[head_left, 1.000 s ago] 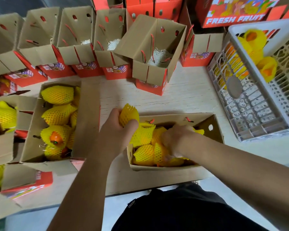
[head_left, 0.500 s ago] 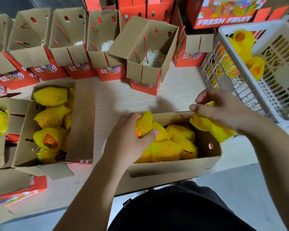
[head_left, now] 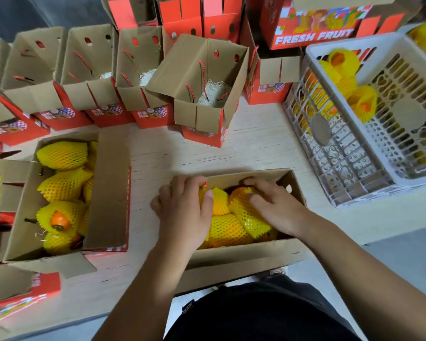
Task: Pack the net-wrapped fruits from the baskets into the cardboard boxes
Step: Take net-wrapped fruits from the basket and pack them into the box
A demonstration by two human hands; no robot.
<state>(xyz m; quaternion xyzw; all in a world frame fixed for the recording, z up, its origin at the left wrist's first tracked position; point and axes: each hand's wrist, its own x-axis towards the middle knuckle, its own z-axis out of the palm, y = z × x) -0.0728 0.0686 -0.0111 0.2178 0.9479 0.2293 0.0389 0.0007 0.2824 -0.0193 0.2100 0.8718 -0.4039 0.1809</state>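
Observation:
An open cardboard box (head_left: pixel 241 249) lies in front of me with several orange fruits in yellow foam net inside. My left hand (head_left: pixel 182 212) grips one netted fruit (head_left: pixel 219 200) at the box's left end, thumb across it. My right hand (head_left: pixel 278 207) presses down on another netted fruit (head_left: pixel 246 212) at the right side, fingers curled over its top. A white plastic basket (head_left: pixel 342 168) at the right holds more netted fruits (head_left: pixel 359 99). A filled box (head_left: pixel 106 193) of netted fruits sits at the left.
A row of open boxes (head_left: pixel 202 77) with pale straw padding stands across the back, red "FRESH FRUIT" cartons (head_left: pixel 312 38) behind them. More partly filled boxes (head_left: pixel 10 188) sit at the far left. Bare pale tabletop (head_left: pixel 256 146) lies between the boxes and the basket.
My right hand brought a netted fruit from above the box's right end down into the box. My left hand kept its grip on its fruit and pushed it lower.

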